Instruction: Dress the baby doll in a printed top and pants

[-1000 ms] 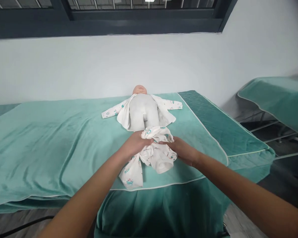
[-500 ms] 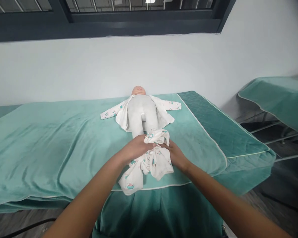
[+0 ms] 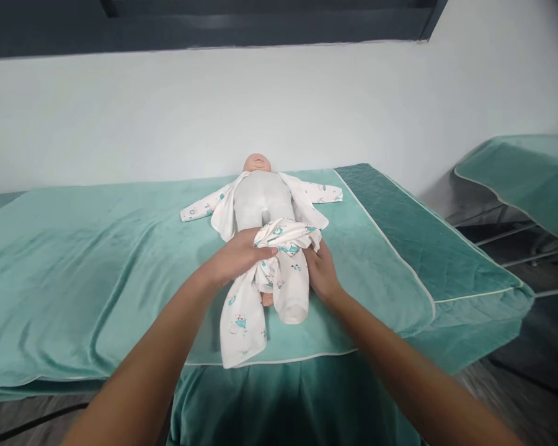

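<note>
Left hand and right hand both gripping patterned pants, bunched over the doll's legs, not up at waist. Can't tell if both legs are threaded. Jacket spread open, unfastened, on green blanket.

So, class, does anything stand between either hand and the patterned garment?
Nothing visible does: the left hand holds the patterned garment at one side, thumb on top, and the right hand touches the opposite side, its fingertips partly hidden.
</note>
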Demonstrator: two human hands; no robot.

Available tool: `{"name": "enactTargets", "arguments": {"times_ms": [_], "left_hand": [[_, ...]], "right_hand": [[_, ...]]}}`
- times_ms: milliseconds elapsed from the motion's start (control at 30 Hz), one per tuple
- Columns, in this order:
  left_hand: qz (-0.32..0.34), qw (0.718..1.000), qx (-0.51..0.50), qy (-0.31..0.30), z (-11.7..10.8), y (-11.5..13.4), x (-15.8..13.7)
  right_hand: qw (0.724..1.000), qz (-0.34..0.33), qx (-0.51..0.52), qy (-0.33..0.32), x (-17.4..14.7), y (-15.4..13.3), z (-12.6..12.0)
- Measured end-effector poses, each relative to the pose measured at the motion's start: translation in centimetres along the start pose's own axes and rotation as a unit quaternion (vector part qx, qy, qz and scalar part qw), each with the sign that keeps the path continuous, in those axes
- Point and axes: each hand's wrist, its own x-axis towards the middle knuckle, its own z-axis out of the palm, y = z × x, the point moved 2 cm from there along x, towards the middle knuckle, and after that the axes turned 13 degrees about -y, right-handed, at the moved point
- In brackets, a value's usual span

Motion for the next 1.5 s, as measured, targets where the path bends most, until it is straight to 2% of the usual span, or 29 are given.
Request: {"name": "enactTargets", "arguments": {"times_ms": [133, 333, 433, 533, 600, 667, 767, 800, 867, 900, 967, 1067, 1200, 1267, 1400, 1500], "left_hand": [[0.035, 0.995, 0.073, 0.059, 0.0, 0.5, 0.6], [0.033, 0.972, 0.163, 0.168, -0.5, 0.2, 2.0], [0.038, 0.957, 0.188, 0.219, -1.0, 0.1, 2.7], [0.041, 0.950, 0.178, 0.251, -1.5, -0.2, 3.0], [0.052, 0.963, 0.108, 0.242, -1.9, -0.6, 2.7], [0.070, 0.980, -0.013, 0.187, -2.3, -1.3, 2.2], [0.088, 0.975, -0.174, 0.103, -2.7, -2.0, 1.3], [0.093, 0.969, -0.205, 0.099, -2.7, -2.2, 1.1], [0.108, 0.957, -0.241, 0.117, -2.6, -2.2, 0.9], [0.115, 0.953, -0.251, 0.128, -2.5, -2.1, 0.8], [0.123, 0.949, -0.256, 0.137, -2.1, -2.1, 0.6], [0.118, 0.959, -0.224, 0.125, -2.1, -2.3, -0.1], [0.089, 0.985, -0.139, 0.051, -2.2, -3.3, -1.1], [0.104, 0.979, -0.159, 0.072, -2.1, -3.6, -1.0], [0.149, 0.930, -0.264, 0.207, -1.6, -3.6, 0.2], [0.125, 0.925, -0.286, 0.219, -1.2, -3.5, 1.0]], "right_hand": [[1.000, -0.018, -0.025, 0.005, 1.1, 0.0, 0.0], [0.997, -0.018, -0.069, -0.019, 4.1, 0.1, -0.6], [0.994, 0.006, -0.106, -0.035, 5.9, 0.2, -0.8], [0.989, 0.001, -0.141, -0.040, 7.2, 0.7, -1.0], [0.986, -0.009, -0.159, -0.053, 7.7, 0.8, -1.4], [0.980, -0.048, -0.177, -0.079, 7.8, 0.0, -1.8], [0.961, -0.124, -0.178, -0.171, 7.3, -3.4, -1.9], [0.951, -0.118, -0.172, -0.230, 7.1, -4.8, -1.6], [0.924, -0.051, -0.165, -0.341, 6.6, -7.3, -0.6], [0.914, -0.019, -0.168, -0.370, 6.5, -8.3, 0.0], [0.910, 0.025, -0.165, -0.379, 6.2, -9.5, 1.1], [0.928, 0.054, -0.128, -0.346, 6.2, -9.3, 1.8], [0.942, 0.058, -0.046, -0.328, 6.4, -7.9, 1.4], [0.933, 0.065, 0.001, -0.355, 6.5, -7.7, 1.4], [0.891, 0.082, 0.033, -0.445, 6.7, -8.0, 2.4], [0.867, 0.097, -0.020, -0.488, 6.8, -7.9, 3.2]]}}
